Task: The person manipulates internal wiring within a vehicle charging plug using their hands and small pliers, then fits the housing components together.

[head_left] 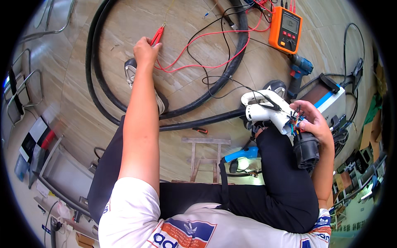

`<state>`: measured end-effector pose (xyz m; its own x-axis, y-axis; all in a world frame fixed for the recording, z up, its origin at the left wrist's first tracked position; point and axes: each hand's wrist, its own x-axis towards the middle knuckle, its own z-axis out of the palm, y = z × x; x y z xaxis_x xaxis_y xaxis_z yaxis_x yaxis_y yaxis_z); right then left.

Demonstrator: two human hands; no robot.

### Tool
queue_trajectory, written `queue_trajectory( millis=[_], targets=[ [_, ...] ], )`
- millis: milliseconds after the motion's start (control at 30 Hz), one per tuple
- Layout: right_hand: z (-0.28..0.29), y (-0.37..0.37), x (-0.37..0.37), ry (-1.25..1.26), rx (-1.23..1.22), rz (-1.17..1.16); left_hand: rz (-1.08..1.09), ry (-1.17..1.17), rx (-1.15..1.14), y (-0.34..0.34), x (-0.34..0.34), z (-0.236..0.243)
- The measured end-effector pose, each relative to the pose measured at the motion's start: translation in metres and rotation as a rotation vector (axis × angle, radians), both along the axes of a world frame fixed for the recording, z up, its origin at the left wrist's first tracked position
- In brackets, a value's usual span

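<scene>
My left hand reaches out over the floor, fingers closed on a red alligator clip with a red lead trailing from it. A thin yellowish wire runs up from near the clip's tip; whether the jaws bite it I cannot tell. At my right knee, my right hand is closed round the bundle of coloured wires of an opened charging gun. Its white handle shell lies on one side of the wires, its black connector head on the other. My palm is partly hidden.
A thick black cable lies coiled round my feet. Ahead on the right stand an orange meter with red and black leads, and a blue cordless drill. A blue-handled tool and a wooden stool are near my legs.
</scene>
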<state>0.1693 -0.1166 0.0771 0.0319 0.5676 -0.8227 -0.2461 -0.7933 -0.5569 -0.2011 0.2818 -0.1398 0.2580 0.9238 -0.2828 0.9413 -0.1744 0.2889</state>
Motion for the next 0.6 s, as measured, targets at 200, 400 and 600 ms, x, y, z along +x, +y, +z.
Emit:
queue_trajectory(
  millis=[200, 400, 600],
  targets=[
    [0.0, -0.001, 0.0, -0.001, 0.002, -0.004, -0.058, 0.032, 0.009, 0.004, 0.004, 0.0],
    [-0.001, 0.0, -0.001, 0.002, 0.009, -0.01, -0.113, 0.061, 0.044, 0.002, 0.0, -0.003],
    [-0.003, -0.011, 0.002, 0.038, 0.02, -0.03, -0.121, -0.148, 0.297, -0.042, 0.053, 0.018]
  ],
)
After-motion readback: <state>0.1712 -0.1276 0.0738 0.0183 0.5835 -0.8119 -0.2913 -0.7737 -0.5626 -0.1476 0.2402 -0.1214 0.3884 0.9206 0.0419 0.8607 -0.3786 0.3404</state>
